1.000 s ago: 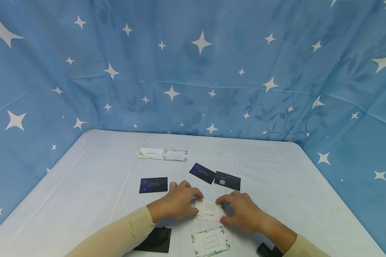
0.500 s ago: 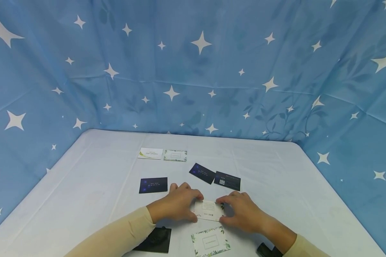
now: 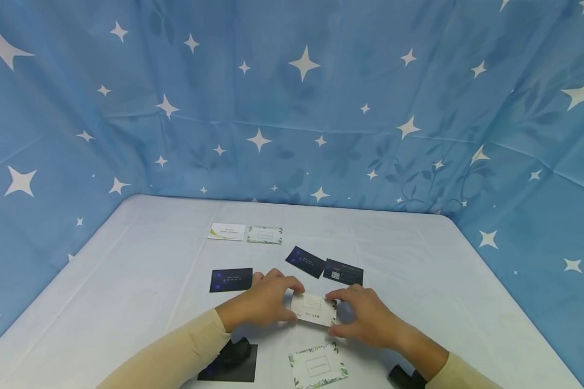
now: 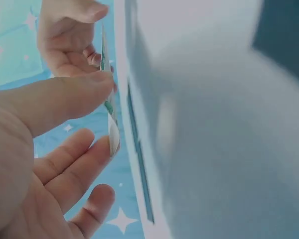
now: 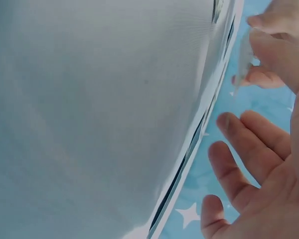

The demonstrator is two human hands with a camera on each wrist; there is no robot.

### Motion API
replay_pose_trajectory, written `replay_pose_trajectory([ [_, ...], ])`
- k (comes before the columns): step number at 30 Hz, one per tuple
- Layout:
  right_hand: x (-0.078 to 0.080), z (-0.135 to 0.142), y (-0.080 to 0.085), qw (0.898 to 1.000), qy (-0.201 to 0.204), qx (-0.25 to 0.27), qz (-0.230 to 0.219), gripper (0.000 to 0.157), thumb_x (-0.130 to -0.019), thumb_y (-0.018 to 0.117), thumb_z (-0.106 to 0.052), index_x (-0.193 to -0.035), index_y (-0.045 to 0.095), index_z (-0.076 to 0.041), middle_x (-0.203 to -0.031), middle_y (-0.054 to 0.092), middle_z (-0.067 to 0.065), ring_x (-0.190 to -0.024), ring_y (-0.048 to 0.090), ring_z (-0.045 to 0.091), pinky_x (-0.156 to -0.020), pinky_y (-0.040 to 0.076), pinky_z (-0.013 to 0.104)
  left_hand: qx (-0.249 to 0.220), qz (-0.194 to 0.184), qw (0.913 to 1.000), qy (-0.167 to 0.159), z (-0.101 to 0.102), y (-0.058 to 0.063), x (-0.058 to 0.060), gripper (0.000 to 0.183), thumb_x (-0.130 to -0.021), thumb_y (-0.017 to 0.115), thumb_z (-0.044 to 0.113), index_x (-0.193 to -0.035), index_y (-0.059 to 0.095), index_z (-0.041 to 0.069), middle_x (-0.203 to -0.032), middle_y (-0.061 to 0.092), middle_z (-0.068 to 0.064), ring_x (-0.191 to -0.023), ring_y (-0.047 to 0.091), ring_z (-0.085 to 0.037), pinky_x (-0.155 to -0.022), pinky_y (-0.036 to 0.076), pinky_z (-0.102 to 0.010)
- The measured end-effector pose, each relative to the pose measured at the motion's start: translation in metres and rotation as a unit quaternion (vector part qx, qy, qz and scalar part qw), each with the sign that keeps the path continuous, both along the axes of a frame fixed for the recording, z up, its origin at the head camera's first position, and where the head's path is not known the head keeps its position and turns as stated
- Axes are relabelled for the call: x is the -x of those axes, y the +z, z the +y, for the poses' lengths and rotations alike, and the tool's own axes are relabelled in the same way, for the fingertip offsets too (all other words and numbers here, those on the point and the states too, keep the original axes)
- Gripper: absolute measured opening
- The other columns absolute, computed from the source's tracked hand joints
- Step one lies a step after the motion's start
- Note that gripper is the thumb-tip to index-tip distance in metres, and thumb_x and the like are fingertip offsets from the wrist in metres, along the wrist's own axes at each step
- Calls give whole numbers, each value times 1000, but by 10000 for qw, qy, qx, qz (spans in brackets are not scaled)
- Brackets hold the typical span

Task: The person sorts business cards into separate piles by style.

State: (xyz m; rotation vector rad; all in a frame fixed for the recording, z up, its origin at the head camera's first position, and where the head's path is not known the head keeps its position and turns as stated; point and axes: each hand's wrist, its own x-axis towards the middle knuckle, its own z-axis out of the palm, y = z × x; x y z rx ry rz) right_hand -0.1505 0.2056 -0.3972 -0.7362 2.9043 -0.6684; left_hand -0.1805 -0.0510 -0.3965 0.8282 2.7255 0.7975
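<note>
A white business card (image 3: 313, 309) with printed text and leafy corners is held between my two hands, raised off the table. From the left, my left hand (image 3: 263, 303) pinches its end between thumb and fingers. My right hand (image 3: 370, 320) grips the other end, thumb on the near edge and forefinger on the far edge. Edge-on in the left wrist view, the card (image 4: 112, 135) has a curled layer at its lower end; whether it is one card or more I cannot tell. In the right wrist view the other right fingers (image 5: 239, 149) are spread below the card.
A leaf-bordered card (image 3: 318, 367) lies nearer me. Dark blue cards (image 3: 231, 280) lie beyond the hands, two of them (image 3: 305, 262) overlapping or touching. Two white cards (image 3: 227, 232) lie farther back. A black object sits on a dark card (image 3: 243, 370) by my left forearm.
The held card has risen from the table and shifted slightly left and away from me. Both hands have moved with it. The other cards have stayed put.
</note>
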Motion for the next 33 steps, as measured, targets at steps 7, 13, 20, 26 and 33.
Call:
replay_pose_trajectory([
  [7, 9, -11, 4, 9986, -280, 433, 118, 49, -83, 83, -35, -126, 68, -18, -119, 64, -3, -108, 55, 20, -91, 44, 49, -272, -122, 9991, 317, -13, 13, 10, 45, -80, 86, 27, -121, 68, 23, -116, 61, 8, -105, 44, -17, -86, 28, -46],
  [13, 45, -32, 11, 9967, -303, 745, 99, 43, -88, 79, -29, -127, 68, -14, -122, 65, 1, -113, 58, 24, -95, 46, 50, -430, 8, 9968, 677, -30, 20, 34, 40, -84, 83, 26, -121, 68, 23, -123, 62, 4, -111, 45, -22, -87, 29, -47],
  [20, 100, -69, 17, 9977, -469, 467, -125, 44, -92, 75, -27, -133, 64, -14, -126, 63, 6, -115, 55, 28, -96, 44, 49, -416, 228, 9936, 1020, -54, 14, 82, 39, -89, 78, 23, -126, 66, 16, -131, 64, -1, -118, 47, -26, -90, 26, -51],
  [26, 140, -96, 12, 9988, -421, 213, -152, 45, -95, 71, -26, -137, 61, -13, -131, 63, 7, -114, 56, 29, -100, 38, 51, -216, 158, 9911, 1302, -71, 10, 116, 41, -92, 76, 23, -130, 63, 16, -133, 62, -3, -117, 44, -26, -93, 24, -52],
  [33, 166, -116, 3, 9970, -643, -154, -402, 42, -98, 66, -27, -138, 59, -16, -136, 60, 5, -125, 50, 31, -106, 33, 53, -27, 94, 9900, 1406, -81, 2, 140, 38, -93, 74, 22, -130, 64, 17, -133, 63, -2, -122, 43, -28, -96, 22, -54],
])
